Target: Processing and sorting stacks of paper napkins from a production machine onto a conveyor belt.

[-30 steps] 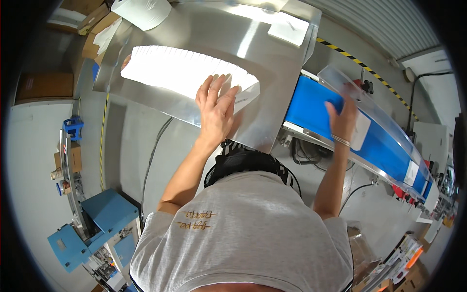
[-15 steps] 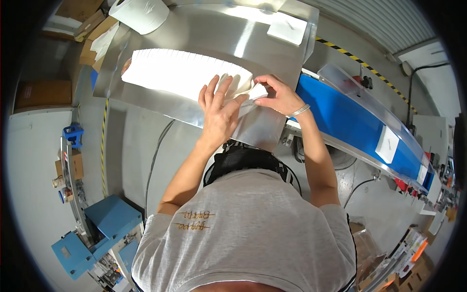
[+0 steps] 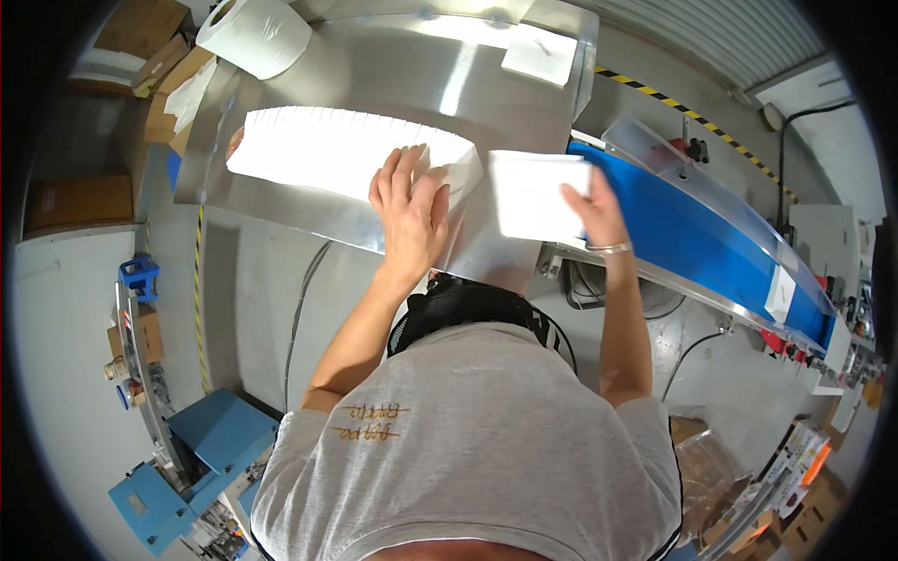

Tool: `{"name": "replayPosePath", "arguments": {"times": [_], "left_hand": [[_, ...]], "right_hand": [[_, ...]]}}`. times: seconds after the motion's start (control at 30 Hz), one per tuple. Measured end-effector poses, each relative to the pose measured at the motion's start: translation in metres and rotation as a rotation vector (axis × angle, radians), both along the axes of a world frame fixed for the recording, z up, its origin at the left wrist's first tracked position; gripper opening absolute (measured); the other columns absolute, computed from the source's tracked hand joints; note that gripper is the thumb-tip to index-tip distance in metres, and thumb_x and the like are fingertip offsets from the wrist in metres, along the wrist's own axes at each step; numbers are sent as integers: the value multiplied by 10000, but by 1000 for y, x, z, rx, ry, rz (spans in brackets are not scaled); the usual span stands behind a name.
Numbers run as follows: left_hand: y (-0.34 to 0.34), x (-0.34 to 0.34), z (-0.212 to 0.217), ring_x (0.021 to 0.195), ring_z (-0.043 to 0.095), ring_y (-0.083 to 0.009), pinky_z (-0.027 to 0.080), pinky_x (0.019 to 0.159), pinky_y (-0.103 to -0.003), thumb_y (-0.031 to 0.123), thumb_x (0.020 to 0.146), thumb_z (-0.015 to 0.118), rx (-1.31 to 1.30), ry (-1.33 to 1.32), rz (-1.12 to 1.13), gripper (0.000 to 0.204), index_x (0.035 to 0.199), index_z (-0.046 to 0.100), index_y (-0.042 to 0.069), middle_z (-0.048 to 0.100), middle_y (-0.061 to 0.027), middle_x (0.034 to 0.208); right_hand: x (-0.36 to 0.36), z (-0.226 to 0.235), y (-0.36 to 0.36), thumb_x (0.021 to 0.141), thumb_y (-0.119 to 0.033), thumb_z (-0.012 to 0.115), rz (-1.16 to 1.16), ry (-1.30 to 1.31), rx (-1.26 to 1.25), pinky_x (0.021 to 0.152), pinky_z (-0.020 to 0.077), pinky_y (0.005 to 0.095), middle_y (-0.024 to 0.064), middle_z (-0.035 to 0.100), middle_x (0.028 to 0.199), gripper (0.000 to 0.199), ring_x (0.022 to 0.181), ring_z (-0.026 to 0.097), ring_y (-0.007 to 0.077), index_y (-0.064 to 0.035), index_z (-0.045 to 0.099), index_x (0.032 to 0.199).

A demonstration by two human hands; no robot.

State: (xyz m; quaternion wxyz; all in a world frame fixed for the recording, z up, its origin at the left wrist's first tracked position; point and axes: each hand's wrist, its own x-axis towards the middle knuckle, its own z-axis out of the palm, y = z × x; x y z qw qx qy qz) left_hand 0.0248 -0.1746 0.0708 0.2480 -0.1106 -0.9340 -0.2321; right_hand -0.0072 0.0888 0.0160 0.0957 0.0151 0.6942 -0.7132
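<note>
My left hand (image 3: 409, 208) lies flat on the near end of a long row of white flat packs (image 3: 337, 150) on the steel table (image 3: 440, 75). My right hand (image 3: 591, 210) grips a single white flat pack (image 3: 535, 194), held between the row and the blue conveyor belt (image 3: 697, 243). Another white pack (image 3: 781, 292) rides far down the belt to the right.
A white paper roll (image 3: 257, 33) stands at the table's far left corner, a white sheet (image 3: 541, 54) at its far right. Cardboard boxes (image 3: 154, 47) sit left of the table. Blue machine parts (image 3: 187, 467) are on the floor at lower left. A clear guard (image 3: 739, 220) runs along the belt.
My right hand came back from the belt to the row's end, took one white pack and now carries it right toward the belt. My left hand stayed pressed on the row.
</note>
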Motion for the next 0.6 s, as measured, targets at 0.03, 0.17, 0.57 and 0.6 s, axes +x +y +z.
{"name": "replayPosePath", "arguments": {"times": [0.03,0.17,0.57,0.6], "left_hand": [[0,0,1,1252,400,-366,285,1026,-472,50,792,667,15,-5,52,268,1059,663,64,502,-146,1288],[-2,-2,0,1250,404,-362,295,1026,-469,16,793,649,27,-38,27,311,1097,655,84,508,-137,1280],[-5,1,5,1307,341,-380,248,1053,-490,16,783,655,-51,-54,-70,330,1097,663,116,467,-143,1353],[-4,0,7,1317,319,-391,223,1056,-520,43,767,669,-14,-52,-71,351,1108,657,125,446,-152,1357]], "right_hand": [[-1,7,16,903,-229,642,-147,-27,321,687,467,241,20,610,871,258,764,556,91,-23,556,1031],[7,-41,113,871,-387,649,-582,-32,541,666,473,283,92,632,869,399,724,577,149,-20,585,1014],[-28,34,-59,772,-168,735,370,457,404,961,412,331,102,456,1337,555,1213,447,249,-104,509,1274],[-37,9,-64,777,-166,729,372,578,439,946,420,326,107,474,1312,555,1184,468,243,-84,500,1276]]}}
